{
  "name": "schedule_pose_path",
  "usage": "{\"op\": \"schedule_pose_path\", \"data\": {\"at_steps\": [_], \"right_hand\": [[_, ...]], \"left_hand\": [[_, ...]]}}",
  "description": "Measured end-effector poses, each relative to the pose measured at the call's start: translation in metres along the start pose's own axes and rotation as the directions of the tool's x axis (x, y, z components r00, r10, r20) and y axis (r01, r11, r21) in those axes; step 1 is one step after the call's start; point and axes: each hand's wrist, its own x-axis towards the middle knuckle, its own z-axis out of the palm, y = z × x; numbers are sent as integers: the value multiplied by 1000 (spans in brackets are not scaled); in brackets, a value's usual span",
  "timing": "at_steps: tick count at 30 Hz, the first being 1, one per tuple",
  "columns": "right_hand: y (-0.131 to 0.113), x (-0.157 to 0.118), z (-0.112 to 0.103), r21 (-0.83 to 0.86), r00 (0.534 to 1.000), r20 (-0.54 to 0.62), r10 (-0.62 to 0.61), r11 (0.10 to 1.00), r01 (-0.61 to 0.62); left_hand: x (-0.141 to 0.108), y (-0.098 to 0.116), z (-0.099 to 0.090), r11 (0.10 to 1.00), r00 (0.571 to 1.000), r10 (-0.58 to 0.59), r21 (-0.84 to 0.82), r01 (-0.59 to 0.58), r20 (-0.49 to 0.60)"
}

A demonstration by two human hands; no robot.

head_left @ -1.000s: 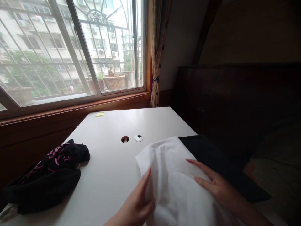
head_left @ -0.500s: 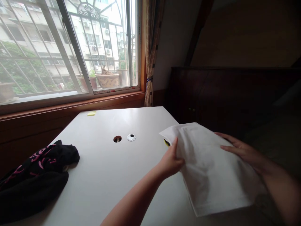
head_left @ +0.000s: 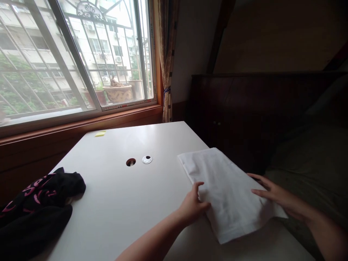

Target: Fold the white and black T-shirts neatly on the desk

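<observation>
A flat white pouch (head_left: pixel 227 190), apparently soft cloth or plastic, lies over the right side of the white table, its surface creased. At its left edge is my left hand (head_left: pixel 193 204), thumb and fingers curled around the border. My right hand (head_left: pixel 274 195) is at the opposite edge, thumb over the top and fingers along the far side. Its lower fingers are hidden. What the pouch contains cannot be seen now.
The white table (head_left: pixel 114 203) has a round cable hole (head_left: pixel 131 162) with its loose cover (head_left: pixel 147 159) alongside. A yellow sticky note (head_left: pixel 100 133) lies near the back edge. Black clothing with pink lettering (head_left: pixel 40 203) is heaped at left. A window (head_left: pixel 108 54) and curtain (head_left: pixel 167 69) stand behind.
Both hands have lowered the white pouch so that it lies flatter over the table. The yellow-and-black bit at its left edge no longer shows. The camera view has shifted slightly right.
</observation>
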Motion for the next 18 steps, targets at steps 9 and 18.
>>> {"op": "schedule_pose_path", "data": {"at_steps": [9,18], "right_hand": [[13,-5,-9,29,990,-109,-87,995,90],[11,-5,-12,-57,965,-243,-95,995,83]], "left_hand": [[3,8,25,985,999,-13,-172,21,46],[3,-1,33,968,998,9,-251,5,55]]}}
